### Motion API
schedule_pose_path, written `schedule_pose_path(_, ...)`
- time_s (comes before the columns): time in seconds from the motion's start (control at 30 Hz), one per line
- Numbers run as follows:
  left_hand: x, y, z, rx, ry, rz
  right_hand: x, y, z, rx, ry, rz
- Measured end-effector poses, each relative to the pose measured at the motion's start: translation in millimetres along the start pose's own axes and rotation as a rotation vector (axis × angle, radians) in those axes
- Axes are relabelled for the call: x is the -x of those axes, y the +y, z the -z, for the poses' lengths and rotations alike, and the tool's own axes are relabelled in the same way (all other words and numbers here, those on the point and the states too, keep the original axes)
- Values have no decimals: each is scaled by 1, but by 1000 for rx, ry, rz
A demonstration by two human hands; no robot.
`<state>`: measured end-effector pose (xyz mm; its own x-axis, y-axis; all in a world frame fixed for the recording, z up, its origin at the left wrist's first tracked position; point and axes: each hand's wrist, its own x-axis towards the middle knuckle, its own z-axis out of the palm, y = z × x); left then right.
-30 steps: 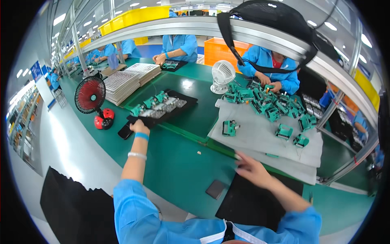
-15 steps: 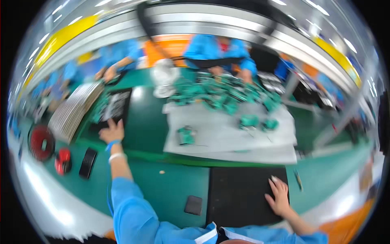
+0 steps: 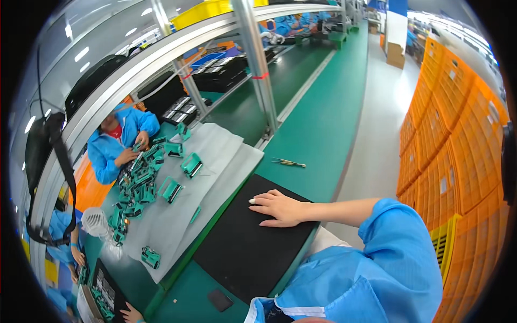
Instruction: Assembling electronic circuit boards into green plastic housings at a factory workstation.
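Observation:
My right hand (image 3: 281, 209) lies flat on a black mat (image 3: 245, 245), fingers stretched out, holding nothing. One of its fingertips has a white cover. At the lower left edge, partly cut off, my left hand (image 3: 131, 313) has its fingers extended beside the rim of a black tray (image 3: 114, 288); whether it touches the tray I cannot tell. Green parts and pale pieces lie in that tray. A small dark flat rectangular block (image 3: 220, 300) rests on the green bench next to the mat. Beyond the mat's far corner lies a pair of tweezers (image 3: 289, 162).
Green cased parts (image 3: 142, 180) are heaped on white sheeting (image 3: 215, 156) across the bench, where a co-worker (image 3: 118, 140) handles one. A clear plastic cup (image 3: 96, 222) stands at the heap's left. A metal post (image 3: 256, 64) rises ahead. Orange crates (image 3: 452, 134) are stacked on the right.
My view has swung to the right, bringing in the crates and the aisle. The left hand now sits at the lower left edge; the right hand stays on the mat.

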<state>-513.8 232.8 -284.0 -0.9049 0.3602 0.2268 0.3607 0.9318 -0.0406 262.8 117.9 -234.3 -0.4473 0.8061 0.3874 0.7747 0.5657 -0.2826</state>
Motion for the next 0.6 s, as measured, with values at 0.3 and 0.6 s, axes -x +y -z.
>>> schedule_pose_path(0.3,92,-66,7,-94,800,-676,27,19,13,-41,23,8)
schedule_pose_path(0.6,191,-59,47,-85,106,-573,47,38,19,-101,83,-39)
